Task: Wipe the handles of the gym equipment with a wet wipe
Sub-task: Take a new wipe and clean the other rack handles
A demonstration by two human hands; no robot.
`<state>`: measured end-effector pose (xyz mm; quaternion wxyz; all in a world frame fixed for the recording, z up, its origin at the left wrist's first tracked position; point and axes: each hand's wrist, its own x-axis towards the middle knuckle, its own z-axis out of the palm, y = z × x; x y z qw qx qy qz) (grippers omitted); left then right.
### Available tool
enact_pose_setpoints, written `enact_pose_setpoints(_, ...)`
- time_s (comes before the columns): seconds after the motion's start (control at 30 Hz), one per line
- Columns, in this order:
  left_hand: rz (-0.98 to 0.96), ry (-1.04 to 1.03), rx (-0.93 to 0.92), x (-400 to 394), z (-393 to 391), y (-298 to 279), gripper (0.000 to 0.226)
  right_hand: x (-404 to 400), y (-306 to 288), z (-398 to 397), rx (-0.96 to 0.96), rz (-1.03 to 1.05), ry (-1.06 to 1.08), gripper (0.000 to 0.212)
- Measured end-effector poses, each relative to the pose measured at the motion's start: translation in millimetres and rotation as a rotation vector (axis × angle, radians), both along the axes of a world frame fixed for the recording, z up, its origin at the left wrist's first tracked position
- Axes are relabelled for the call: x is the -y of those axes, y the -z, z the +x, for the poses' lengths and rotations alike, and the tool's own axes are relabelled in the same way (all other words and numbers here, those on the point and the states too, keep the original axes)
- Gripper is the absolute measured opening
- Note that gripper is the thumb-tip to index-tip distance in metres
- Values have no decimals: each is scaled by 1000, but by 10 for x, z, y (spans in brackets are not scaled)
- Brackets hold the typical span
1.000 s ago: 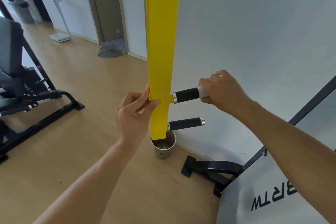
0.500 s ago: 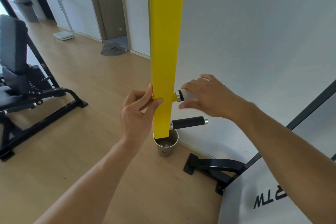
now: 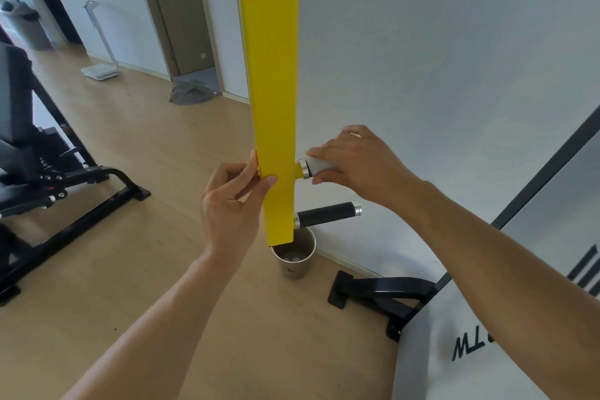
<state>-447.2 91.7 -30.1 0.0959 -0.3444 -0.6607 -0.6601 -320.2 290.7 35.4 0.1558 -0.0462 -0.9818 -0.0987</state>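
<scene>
A yellow machine arm (image 3: 271, 75) hangs down the middle of the view. Two handles stick out to its right. My right hand (image 3: 360, 164) is wrapped round the upper handle with a white wet wipe (image 3: 319, 165) between palm and grip, close to the metal collar at the arm. The lower handle (image 3: 326, 214) is black with metal end caps and nothing touches it. My left hand (image 3: 232, 204) pinches the left edge of the yellow arm between thumb and fingers.
A metal bin (image 3: 294, 258) stands on the wooden floor right under the yellow arm. A black machine foot (image 3: 373, 294) lies at the lower right, and a black weight bench (image 3: 39, 172) fills the left side. White wall behind.
My right hand slid the wipe along the upper handle from its outer end inward to the collar at the yellow arm. My left hand kept its hold.
</scene>
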Motion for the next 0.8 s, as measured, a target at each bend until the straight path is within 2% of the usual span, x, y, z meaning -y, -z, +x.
enact_pose_setpoints(0.1,-1,-3,7,-7,-2,-7,34,-313,23,242,-110,-20,55,48)
enact_pose_setpoints(0.2,3,-1,4,-8,-3,-12,36,-554,-2,536,-229,-221,125,42)
enact_pose_setpoints(0.23,5,-2,1,-7,-5,-14,38,-589,22,626,-318,-364,188,33)
enact_pose_setpoints(0.3,11,0,-7,-6,-3,-24,40,-624,200,708,-674,-765,317,16)
enact_pose_setpoints(0.33,11,-1,-10,-9,-2,-25,40,-608,328,703,-834,-977,389,16)
enact_pose_setpoints(0.37,10,-3,-10,-11,-4,-22,39,-567,459,678,-907,-1205,450,20)
enact_pose_setpoints(0.43,5,-8,-2,-16,-11,-14,38,-452,729,573,-845,-1726,524,29)
enact_pose_setpoints(0.47,0,-10,-1,-16,-16,-13,38,-373,826,512,-791,-1921,567,37)
enact_pose_setpoints(0.5,-4,-10,-4,-17,-24,-13,38,-280,892,442,-745,-2029,614,42)
enact_pose_setpoints(0.53,-6,-9,-9,-15,-29,-12,38,-176,920,366,-735,-2044,653,40)
enact_pose_setpoints(0.6,-4,-3,-19,-8,-25,-18,37,11,932,189,-736,-1811,680,32)
enact_pose_setpoints(0.67,-2,-4,-27,-2,-13,-22,37,186,987,17,-563,-1291,561,40)
enact_pose_setpoints(0.73,2,-3,-25,2,-12,-18,38,348,1134,-71,-236,-685,313,44)
enact_pose_setpoints(0.77,4,-2,-19,6,-13,-20,38,389,1230,-96,-104,-484,202,44)
enact_pose_setpoints(0.8,1,-1,-20,12,-18,-21,38,422,1291,-98,-14,-427,127,44)
